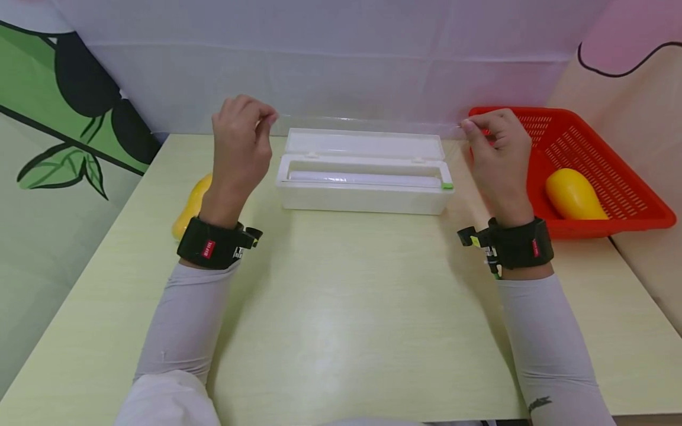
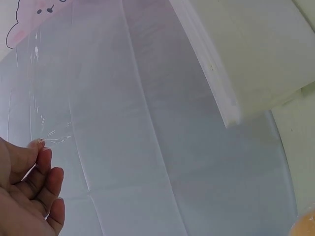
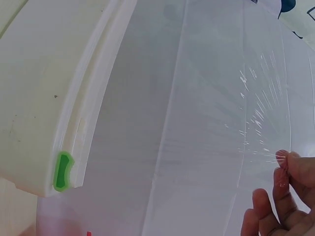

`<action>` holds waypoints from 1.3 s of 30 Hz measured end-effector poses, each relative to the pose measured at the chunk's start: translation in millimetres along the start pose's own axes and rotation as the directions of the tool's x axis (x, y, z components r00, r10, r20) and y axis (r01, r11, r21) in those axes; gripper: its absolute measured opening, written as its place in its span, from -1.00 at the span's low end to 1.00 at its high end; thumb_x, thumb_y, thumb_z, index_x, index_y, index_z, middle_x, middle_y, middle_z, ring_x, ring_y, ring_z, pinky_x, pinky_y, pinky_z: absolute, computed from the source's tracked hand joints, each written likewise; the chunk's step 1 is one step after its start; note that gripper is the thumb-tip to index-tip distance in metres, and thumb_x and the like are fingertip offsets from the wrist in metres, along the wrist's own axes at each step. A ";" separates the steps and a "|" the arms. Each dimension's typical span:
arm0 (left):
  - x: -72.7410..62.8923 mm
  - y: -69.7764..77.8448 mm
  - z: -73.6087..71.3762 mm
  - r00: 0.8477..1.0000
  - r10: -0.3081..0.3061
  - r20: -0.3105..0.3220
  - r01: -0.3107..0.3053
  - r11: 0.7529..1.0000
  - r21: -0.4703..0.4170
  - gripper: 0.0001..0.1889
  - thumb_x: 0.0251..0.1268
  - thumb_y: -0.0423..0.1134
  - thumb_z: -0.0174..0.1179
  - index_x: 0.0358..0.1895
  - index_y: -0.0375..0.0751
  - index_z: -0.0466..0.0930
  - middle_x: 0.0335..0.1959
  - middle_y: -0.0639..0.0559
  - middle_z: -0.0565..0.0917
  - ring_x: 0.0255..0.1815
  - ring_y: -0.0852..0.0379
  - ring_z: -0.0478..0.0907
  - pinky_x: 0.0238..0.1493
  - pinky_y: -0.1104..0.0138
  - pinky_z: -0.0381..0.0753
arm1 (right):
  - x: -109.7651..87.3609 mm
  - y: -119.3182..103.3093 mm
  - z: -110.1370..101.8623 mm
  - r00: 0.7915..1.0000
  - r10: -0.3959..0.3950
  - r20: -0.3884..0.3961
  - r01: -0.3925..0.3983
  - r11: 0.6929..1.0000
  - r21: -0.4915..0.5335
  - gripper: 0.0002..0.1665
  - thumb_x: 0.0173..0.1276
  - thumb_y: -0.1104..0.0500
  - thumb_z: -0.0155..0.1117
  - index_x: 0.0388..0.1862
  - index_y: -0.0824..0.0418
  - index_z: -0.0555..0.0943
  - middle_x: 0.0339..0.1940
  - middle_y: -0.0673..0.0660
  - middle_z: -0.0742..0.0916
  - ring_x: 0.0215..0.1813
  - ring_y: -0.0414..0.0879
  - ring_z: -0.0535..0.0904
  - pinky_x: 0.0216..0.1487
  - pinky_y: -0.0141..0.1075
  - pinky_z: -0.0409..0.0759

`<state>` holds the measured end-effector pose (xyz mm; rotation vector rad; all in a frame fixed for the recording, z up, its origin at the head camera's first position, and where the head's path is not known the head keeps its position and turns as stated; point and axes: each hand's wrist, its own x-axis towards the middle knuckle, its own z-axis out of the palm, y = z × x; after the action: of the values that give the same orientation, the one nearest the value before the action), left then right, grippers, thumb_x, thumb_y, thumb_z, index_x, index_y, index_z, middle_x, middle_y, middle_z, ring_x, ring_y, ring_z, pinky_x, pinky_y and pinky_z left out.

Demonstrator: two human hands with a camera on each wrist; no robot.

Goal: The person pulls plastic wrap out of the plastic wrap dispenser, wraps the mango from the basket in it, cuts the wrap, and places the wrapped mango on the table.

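A sheet of clear plastic wrap (image 1: 367, 123) is stretched between both hands, above and behind a white wrap dispenser box (image 1: 362, 202). My left hand (image 1: 240, 148) pinches one corner between thumb and index finger. Thumb and forefinger of my right hand (image 1: 501, 157) pinch the other end, where creases fan out across the film (image 3: 261, 113) in the right wrist view. The box's lid (image 1: 364, 144) is tipped back, and a roll of wrap (image 1: 362, 178) lies inside. At its front right corner sits a green slide cutter (image 1: 447, 186).
A yellow mango-like fruit (image 1: 193, 204) lies on the table, partly hidden behind my left wrist. To the right stands a red basket (image 1: 634, 195) with another yellow fruit (image 1: 572, 192) in it. A pale cloth backdrop (image 1: 341, 77) rises along the table's far edge.
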<state>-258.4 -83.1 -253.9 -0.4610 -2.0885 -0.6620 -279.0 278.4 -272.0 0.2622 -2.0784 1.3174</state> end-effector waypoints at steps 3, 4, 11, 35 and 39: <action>0.4 0.5 -1.0 1.000 0.005 -0.008 -0.005 1.000 0.000 -0.83 0.46 -0.38 0.13 -0.22 -0.47 0.63 -0.25 -0.29 0.62 -0.16 -0.27 0.43 -0.17 0.06 0.16 | -0.1 -0.9 -0.4 1.000 -0.009 -0.006 0.009 1.000 -0.005 -0.69 0.43 0.15 0.27 -0.08 0.39 0.73 -0.31 -0.28 0.52 -0.15 -0.26 0.39 -0.10 -0.42 0.37; 0.4 0.6 -1.4 1.000 0.009 -0.011 -0.009 1.000 0.001 -0.83 0.46 -0.38 0.13 -0.23 -0.47 0.63 -0.25 -0.29 0.62 -0.16 -0.27 0.43 -0.17 0.07 0.16 | -1.1 -4.5 -0.8 1.000 -0.012 -0.009 0.012 1.000 -0.004 -0.70 0.43 0.16 0.27 -0.09 0.40 0.72 -0.32 -0.28 0.51 -0.16 -0.27 0.39 -0.10 -0.42 0.37; 1.6 1.4 -5.4 0.998 0.063 -0.027 -0.063 0.998 0.005 -0.78 0.51 -0.34 0.08 -0.22 -0.47 0.62 -0.25 -0.30 0.61 -0.17 -0.29 0.43 -0.18 0.11 0.14 | -6.1 -23.8 -3.4 0.998 -0.055 -0.041 0.056 0.998 0.029 -0.73 0.43 0.23 0.26 -0.15 0.48 0.70 -0.34 -0.29 0.51 -0.17 -0.30 0.39 -0.10 -0.43 0.37; 5.3 9.7 -16.1 0.996 0.058 -0.067 -0.057 0.998 0.026 -0.75 0.53 -0.32 0.05 -0.21 -0.47 0.63 -0.22 -0.30 0.60 -0.13 -0.26 0.44 -0.11 0.12 0.16 | 1.5 -13.7 -5.9 0.988 -0.126 -0.091 0.131 0.990 0.056 -0.74 0.40 0.21 0.30 -0.20 0.45 0.72 -0.36 -0.27 0.54 -0.15 -0.25 0.43 -0.09 -0.41 0.38; 5.1 12.3 -16.6 0.996 0.035 -0.076 -0.034 0.999 0.019 -0.77 0.51 -0.33 0.07 -0.22 -0.45 0.65 -0.22 -0.27 0.61 -0.12 -0.24 0.44 -0.08 0.12 0.15 | 1.0 -16.3 -6.1 0.988 -0.120 -0.097 0.126 0.990 0.066 -0.75 0.40 0.24 0.30 -0.20 0.47 0.72 -0.36 -0.27 0.54 -0.15 -0.25 0.44 -0.09 -0.41 0.39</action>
<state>-244.0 -83.1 -238.2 -0.4538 -2.0085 -0.6315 -269.3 276.1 -257.7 0.3484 -1.9091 1.3066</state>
